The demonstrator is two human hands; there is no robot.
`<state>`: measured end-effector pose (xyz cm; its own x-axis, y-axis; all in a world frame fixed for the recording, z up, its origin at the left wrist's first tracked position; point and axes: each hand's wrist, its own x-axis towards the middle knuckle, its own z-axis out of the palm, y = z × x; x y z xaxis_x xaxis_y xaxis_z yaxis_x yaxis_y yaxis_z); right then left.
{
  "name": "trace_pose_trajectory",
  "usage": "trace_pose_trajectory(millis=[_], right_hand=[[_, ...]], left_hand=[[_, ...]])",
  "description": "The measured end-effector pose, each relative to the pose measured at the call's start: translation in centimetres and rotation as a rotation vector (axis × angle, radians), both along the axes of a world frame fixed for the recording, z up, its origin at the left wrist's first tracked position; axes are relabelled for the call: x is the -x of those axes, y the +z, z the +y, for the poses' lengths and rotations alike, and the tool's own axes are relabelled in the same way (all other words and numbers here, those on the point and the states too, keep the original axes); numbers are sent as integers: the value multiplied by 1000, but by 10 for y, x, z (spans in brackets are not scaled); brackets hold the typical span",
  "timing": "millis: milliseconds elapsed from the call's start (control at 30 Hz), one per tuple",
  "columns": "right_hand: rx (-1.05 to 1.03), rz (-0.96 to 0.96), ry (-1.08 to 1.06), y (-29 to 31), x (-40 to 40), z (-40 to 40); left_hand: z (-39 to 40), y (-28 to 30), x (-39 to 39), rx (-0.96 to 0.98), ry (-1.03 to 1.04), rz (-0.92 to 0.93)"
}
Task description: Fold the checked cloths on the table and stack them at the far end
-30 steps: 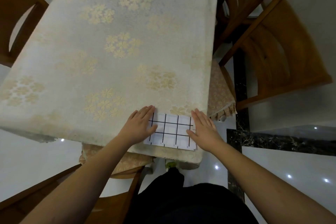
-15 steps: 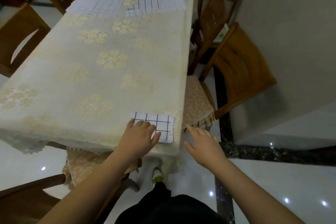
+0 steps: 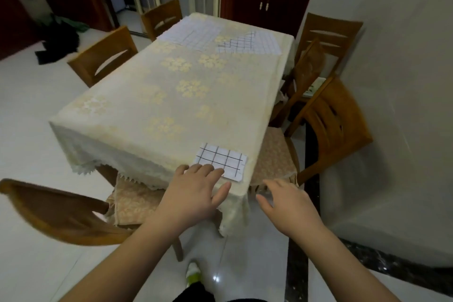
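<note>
So, wooden chairs (image 3: 73, 213) crowd the table (image 3: 171, 95). Left hand (image 3: 193, 193) lies flat, fingertips on the folded checked cloth (image 3: 221, 160) at the near corner; right hand (image 3: 286, 206) hovers open just beside, holding nothing. Unfolded cloths (image 3: 218, 38) lie at the far end.

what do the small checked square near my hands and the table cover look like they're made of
Folded checked cloth: thin white fabric with a dark printed grid, matte, lying flat; possibly paper-like.
Tablecloth: woven cream cloth with slightly shiny gold flower patterns, and a fringed hem hanging over the edge.
</note>
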<state>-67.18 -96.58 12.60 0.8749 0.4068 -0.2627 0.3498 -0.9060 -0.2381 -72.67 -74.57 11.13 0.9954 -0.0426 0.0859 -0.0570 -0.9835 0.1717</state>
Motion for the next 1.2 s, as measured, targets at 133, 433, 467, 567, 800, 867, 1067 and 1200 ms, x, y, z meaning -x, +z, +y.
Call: trace_pose_trajectory(millis=[133, 433, 467, 567, 800, 867, 1067, 1200], right_hand=[[5, -103, 117, 14, 32, 35], [23, -154, 331, 22, 98, 159], [14, -157, 350, 23, 109, 179], [-2, -165, 428, 31, 146, 240], [-69, -186, 625, 43, 234, 375], [-68, -186, 682, 44, 253, 404], [-82, -186, 805, 40, 283, 469], [-89, -151, 827, 34, 277, 501]], left_hand=[[26, 13, 36, -48, 48, 11], [124, 35, 155, -7, 231, -84], [140, 33, 173, -9, 268, -94], [189, 35, 229, -20, 376, -115], [286, 36, 343, -85, 676, -67], [307, 35, 366, -100, 738, -63], [357, 32, 400, -116, 843, -28], [385, 22, 395, -120, 873, -41]])
